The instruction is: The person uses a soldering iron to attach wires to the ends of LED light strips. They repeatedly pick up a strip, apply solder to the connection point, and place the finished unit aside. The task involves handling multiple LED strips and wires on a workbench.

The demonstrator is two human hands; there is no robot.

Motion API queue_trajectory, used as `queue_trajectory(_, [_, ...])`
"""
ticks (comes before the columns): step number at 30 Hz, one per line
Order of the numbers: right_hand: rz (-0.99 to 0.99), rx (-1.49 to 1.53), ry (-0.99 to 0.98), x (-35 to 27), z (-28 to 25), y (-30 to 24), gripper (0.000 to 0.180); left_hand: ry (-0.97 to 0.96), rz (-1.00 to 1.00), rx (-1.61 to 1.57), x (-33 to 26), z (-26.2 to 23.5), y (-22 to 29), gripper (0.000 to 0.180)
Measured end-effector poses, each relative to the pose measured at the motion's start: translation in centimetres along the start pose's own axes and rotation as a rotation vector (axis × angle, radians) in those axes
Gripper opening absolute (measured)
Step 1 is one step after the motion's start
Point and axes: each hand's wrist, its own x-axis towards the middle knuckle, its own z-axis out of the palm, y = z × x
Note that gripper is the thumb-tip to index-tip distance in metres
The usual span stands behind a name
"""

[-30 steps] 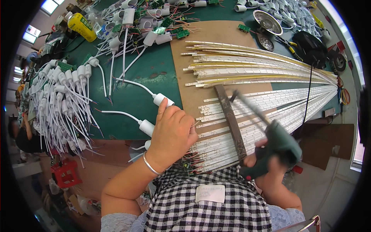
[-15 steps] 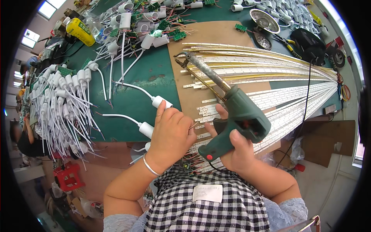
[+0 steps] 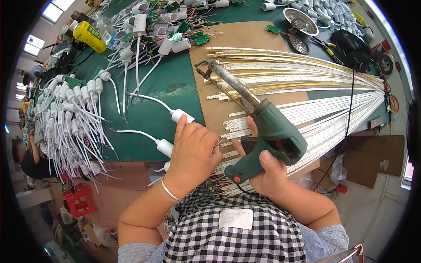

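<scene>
My right hand (image 3: 268,173) is wrapped around the handle of a dark green soldering gun (image 3: 275,131). Its metal barrel slants up and to the left, and a thin wire feed tube runs beside it over the brown board. To its left, my left hand (image 3: 195,153) pinches a thin wire (image 3: 218,142) between thumb and fingers. What lies under that palm is hidden. A white plastic cap with a cable (image 3: 180,115) rests by my left fingertips, and a second white cap (image 3: 165,147) lies beside the back of that hand.
White LED strips (image 3: 280,81) fan out over the brown board (image 3: 258,35). A heap of white capped cables (image 3: 72,109) lies left; caps with green circuit boards (image 3: 166,30) are piled at the back. A metal bowl (image 3: 300,22) and pliers (image 3: 326,48) lie far right.
The soldering gun's tip has shifted very slightly left. Both hands keep nearly the same place and grip.
</scene>
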Motion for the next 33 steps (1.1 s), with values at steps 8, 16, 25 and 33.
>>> queue_trajectory(8, [0.013,0.028,-0.001,-0.1,0.0,0.1,0.073,-0.006,-0.077,-0.053,0.0,-0.5,0.4,0.018])
queue_trajectory(16, [0.018,-0.047,0.019,-0.1,-0.2,0.1,0.074,-0.041,-0.140,-0.179,-0.1,-1.5,0.2,0.013])
queue_trajectory(25, [0.018,-0.057,0.012,-0.1,-0.2,0.2,0.075,-0.049,-0.053,-0.070,-0.3,-1.2,0.1,0.012])
queue_trajectory(33, [-0.017,-0.088,0.017,-0.1,-0.3,0.3,0.076,-0.007,-0.029,-0.039,-0.3,-0.5,0.0,0.017])
